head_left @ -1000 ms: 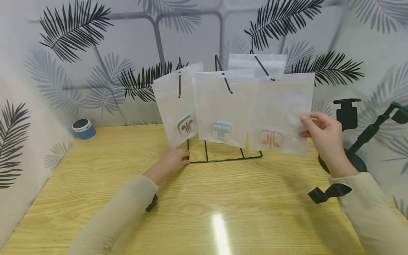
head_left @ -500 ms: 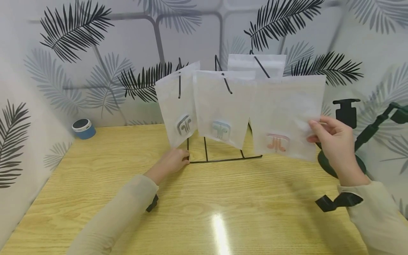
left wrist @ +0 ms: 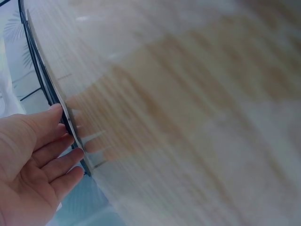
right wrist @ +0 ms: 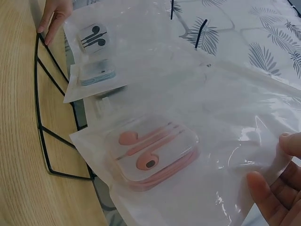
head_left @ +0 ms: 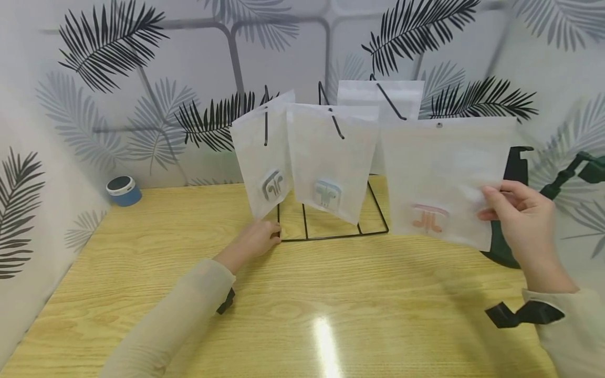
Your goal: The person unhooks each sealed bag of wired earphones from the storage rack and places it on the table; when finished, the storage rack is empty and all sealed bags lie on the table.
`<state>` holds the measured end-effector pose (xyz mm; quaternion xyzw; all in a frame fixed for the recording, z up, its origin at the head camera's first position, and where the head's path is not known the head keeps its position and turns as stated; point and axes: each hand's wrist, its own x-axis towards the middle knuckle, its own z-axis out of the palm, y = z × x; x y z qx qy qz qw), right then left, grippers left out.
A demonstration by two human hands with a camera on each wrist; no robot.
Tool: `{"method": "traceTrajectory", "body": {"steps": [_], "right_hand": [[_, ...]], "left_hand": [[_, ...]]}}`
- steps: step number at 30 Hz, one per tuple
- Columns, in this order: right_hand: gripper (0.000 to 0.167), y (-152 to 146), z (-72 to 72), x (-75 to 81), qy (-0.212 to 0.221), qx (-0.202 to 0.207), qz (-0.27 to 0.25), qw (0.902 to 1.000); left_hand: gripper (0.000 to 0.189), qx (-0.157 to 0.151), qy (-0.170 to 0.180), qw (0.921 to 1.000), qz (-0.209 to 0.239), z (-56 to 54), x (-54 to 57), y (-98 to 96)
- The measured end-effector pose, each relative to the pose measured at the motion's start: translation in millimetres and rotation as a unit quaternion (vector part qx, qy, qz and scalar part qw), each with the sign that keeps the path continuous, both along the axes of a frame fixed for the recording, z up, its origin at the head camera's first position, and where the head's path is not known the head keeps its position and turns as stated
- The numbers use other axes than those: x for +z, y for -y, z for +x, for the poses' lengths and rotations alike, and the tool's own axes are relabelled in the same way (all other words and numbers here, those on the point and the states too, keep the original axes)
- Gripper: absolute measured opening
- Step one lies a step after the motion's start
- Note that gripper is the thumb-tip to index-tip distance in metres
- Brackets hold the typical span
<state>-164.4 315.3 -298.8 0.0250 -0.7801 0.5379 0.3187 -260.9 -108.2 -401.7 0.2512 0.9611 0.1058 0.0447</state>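
My right hand (head_left: 524, 220) pinches the right edge of a white plastic bag (head_left: 449, 163). Inside it lies a clear case of pink earphones (right wrist: 150, 155). The bag's punched hole shows to the right of the right hook's tip, apart from it. My left hand (head_left: 251, 242) holds the front left corner of a black wire rack (head_left: 331, 238), thumb and fingers on either side of the base wire in the left wrist view. Two more bags hang from the rack's hooks, one with black earphones (head_left: 273, 185) and one with light blue earphones (head_left: 327, 194).
Another white bag (head_left: 354, 90) hangs further back on the right hook (head_left: 391, 101). A blue round speaker-like object (head_left: 124, 191) stands at the table's back left. A dark green stand (head_left: 503, 247) is partly behind the held bag. Patterned cloth rises behind the table (head_left: 302, 315).
The pink earphone bag has come off the tip of the right hook and moved right and slightly down with my right hand. My left hand stays at the rack's corner.
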Motion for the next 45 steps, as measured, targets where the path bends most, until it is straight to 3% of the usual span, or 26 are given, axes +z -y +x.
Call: {"method": "traceTrajectory", "body": {"steps": [8, 19, 22, 31, 35, 38, 42, 45], "right_hand": [[0.005, -17.5, 9.9, -3.2, 0.014, -0.077, 0.026, 0.9966], [0.008, -39.2, 9.7, -12.8, 0.007, -0.133, 0.103, 0.9858], [0.004, -40.7, 4.3, -14.3, 0.024, -0.136, 0.128, 0.9822], [0.027, -52.0, -19.2, -22.1, 0.130, -0.086, 0.133, 0.9788], [0.047, -72.0, -46.6, -40.3, 0.161, -0.097, 0.178, 0.9660], [0.053, -70.1, -58.9, -40.3, 0.200, -0.106, 0.210, 0.9512], [0.044, -50.4, -59.4, -24.4, 0.243, -0.096, 0.224, 0.9389], [0.038, -50.6, -67.9, -26.6, 0.250, -0.089, 0.233, 0.9355]], "left_hand": [[0.021, -0.006, -0.009, 0.9999, 0.001, 0.1, -0.2, -0.4], [0.025, -0.023, -0.025, 0.9994, 0.000, -0.6, -0.9, 1.1], [0.022, -0.027, -0.030, 0.9992, 0.001, -0.7, -1.0, 1.2], [0.019, -0.023, -0.024, 0.9995, -0.002, -1.5, -1.8, 0.4], [0.022, -0.024, -0.019, 0.9995, -0.004, -1.8, -2.0, 0.2], [0.023, -0.026, -0.021, 0.9994, -0.005, -2.0, -2.1, 0.2], [0.022, -0.027, -0.023, 0.9994, -0.006, -1.9, -1.7, 0.2], [0.023, -0.027, -0.020, 0.9994, -0.008, -1.8, -1.3, 0.1]]}}
